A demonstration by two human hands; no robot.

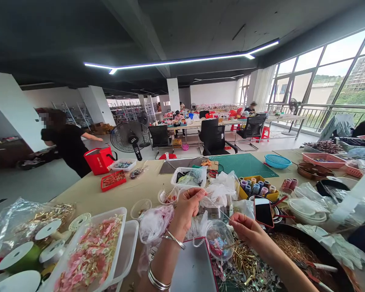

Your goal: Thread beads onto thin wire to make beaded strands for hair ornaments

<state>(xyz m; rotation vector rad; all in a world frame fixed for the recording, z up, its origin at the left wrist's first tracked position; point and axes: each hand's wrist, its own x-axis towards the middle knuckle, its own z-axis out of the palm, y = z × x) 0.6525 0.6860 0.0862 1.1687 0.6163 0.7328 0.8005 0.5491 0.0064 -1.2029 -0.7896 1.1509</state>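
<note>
Between my hands a thin pale strand [218, 206] is stretched, either thread or fine wire; I cannot tell which. Its upper end is pinched in the closed fingers of my left hand [186, 211], which is raised higher. Thumb and fingertips of my right hand [246, 228] close on the lower end. Below the strand sits a round clear plastic dish [212, 230] holding small blue and pink pieces. A red-rimmed white tray [192, 265] lies under my left wrist. Beside it, under my right forearm, are heaped gold-coloured metal pins [245, 261].
At left stand a plastic bin of pink flower pieces [93, 253] and ribbon spools [21, 257]. A yellow box of thread spools [257, 188], a phone [264, 213] and a large dark pan [318, 251] with pliers are at right. A person [65, 142] stands beyond the table, left.
</note>
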